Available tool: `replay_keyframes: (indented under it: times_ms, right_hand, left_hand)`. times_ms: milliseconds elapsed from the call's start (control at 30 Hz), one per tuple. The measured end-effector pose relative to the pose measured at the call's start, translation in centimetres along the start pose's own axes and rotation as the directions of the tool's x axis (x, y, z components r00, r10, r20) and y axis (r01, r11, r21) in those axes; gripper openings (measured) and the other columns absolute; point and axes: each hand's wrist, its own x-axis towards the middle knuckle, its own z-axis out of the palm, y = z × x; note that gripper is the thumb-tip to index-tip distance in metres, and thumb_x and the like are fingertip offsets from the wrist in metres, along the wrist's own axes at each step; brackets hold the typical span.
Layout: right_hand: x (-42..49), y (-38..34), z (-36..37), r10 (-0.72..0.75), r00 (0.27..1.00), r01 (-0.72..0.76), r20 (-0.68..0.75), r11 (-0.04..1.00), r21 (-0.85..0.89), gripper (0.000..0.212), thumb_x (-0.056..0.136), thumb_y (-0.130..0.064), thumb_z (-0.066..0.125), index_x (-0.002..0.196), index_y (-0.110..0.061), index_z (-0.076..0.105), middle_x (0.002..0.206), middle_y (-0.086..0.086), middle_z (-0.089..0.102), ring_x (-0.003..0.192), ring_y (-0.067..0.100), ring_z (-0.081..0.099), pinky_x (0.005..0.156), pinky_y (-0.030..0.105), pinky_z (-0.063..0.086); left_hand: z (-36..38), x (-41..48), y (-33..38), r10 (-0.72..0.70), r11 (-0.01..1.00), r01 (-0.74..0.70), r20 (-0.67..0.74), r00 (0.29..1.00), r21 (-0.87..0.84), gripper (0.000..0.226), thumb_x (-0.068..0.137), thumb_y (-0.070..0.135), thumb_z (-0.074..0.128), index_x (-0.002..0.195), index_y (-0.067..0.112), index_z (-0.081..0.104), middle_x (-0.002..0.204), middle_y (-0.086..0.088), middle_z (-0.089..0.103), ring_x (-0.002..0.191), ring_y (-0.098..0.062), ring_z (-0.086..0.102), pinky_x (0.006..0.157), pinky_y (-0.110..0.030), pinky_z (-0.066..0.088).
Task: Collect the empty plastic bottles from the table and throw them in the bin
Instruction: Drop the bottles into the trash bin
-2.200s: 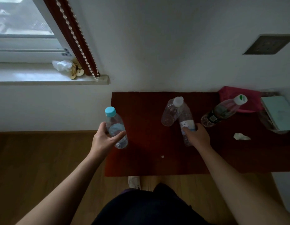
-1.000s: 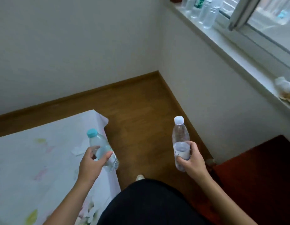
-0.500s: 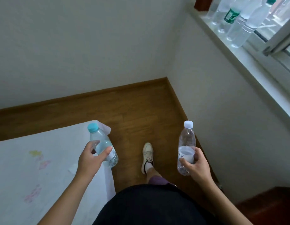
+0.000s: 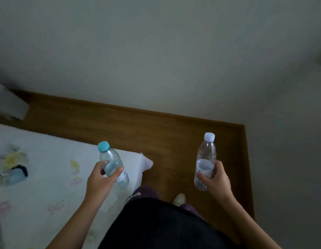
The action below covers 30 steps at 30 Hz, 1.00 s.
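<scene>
My left hand [image 4: 100, 178] grips a clear plastic bottle with a blue cap [image 4: 112, 161], held tilted over the corner of a bed. My right hand [image 4: 216, 178] grips a taller clear bottle with a white cap [image 4: 206, 155], held nearly upright above the wooden floor. A pale box-like container [image 4: 9, 103], possibly the bin, stands on the floor by the wall at the far left, partly cut off by the frame edge. The table is out of view.
A bed with a white flowered sheet [image 4: 39, 177] fills the lower left, with a small blue and dark object [image 4: 17, 174] lying on it. A strip of wooden floor [image 4: 156, 133] runs between bed and walls. My shoe [image 4: 179, 199] shows below.
The view has turned further left: the window sill with its bottles has left the frame, more of the bed shows and the pale container has come into view. Both hands keep their bottles.
</scene>
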Motion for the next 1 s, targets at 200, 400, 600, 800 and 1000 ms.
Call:
replay_keyframes:
  times_ms: [200,400,600,800,1000]
  right_hand:
    - [12.7,-11.2,3.5,-0.178,0.972,0.183,0.154,0.983,-0.021,0.065,0.072,-0.037,0.083,0.127,-0.029,0.048,0.113,-0.014,0.064,0.099,0.004,0.066,0.077,0.030,0.062]
    - [23.9,-16.0,5.8,-0.179,0.974,0.183,0.139,0.983,-0.013,0.065,0.072,-0.040,0.082,0.127,-0.027,0.051,0.114,-0.013,0.065,0.100,0.006,0.067,0.077,0.031,0.063]
    - [32.4,-18.0,4.7,-0.137,0.986,0.150,0.098,0.978,-0.145,0.059,0.076,-0.030,0.084,0.127,-0.024,0.053,0.108,-0.012,0.064,0.100,0.013,0.067,0.075,0.030,0.060]
    - [41.9,-21.2,4.4,-0.116,0.980,0.158,0.160,0.947,-0.278,0.068,0.072,-0.039,0.084,0.130,-0.023,0.051,0.109,-0.008,0.062,0.095,0.016,0.065,0.069,0.029,0.058]
    - [54.4,-28.1,9.0,-0.192,0.927,0.283,0.323,0.922,-0.264,0.054,0.076,-0.028,0.085,0.120,-0.031,0.053,0.110,-0.011,0.066,0.101,0.019,0.066,0.082,0.032,0.055]
  left_hand:
    - [-1.2,6.0,1.7,-0.168,0.975,0.138,-0.167,0.972,-0.175,0.042,0.080,0.038,0.081,0.110,0.014,0.064,0.101,-0.002,0.070,0.095,-0.023,0.067,0.069,-0.030,0.046]
    - [-0.1,17.3,6.3,-0.157,0.971,0.127,-0.140,0.978,-0.204,0.043,0.076,0.048,0.082,0.104,0.019,0.066,0.096,0.001,0.073,0.092,-0.022,0.070,0.074,-0.037,0.053]
    - [0.0,28.2,16.4,-0.024,0.978,0.011,-0.061,0.998,-0.210,0.051,0.078,0.040,0.082,0.123,0.025,0.061,0.110,0.007,0.070,0.098,-0.010,0.067,0.070,-0.025,0.051]
    - [-0.4,37.5,22.2,-0.006,0.976,-0.006,-0.054,0.999,-0.217,0.062,0.080,0.040,0.079,0.135,0.022,0.055,0.122,0.003,0.066,0.110,-0.017,0.064,0.074,-0.025,0.051]
    - [-1.8,44.3,23.6,-0.100,0.965,0.060,-0.146,0.984,-0.256,0.070,0.074,0.048,0.081,0.134,0.021,0.055,0.120,0.001,0.068,0.107,-0.020,0.068,0.085,-0.038,0.058]
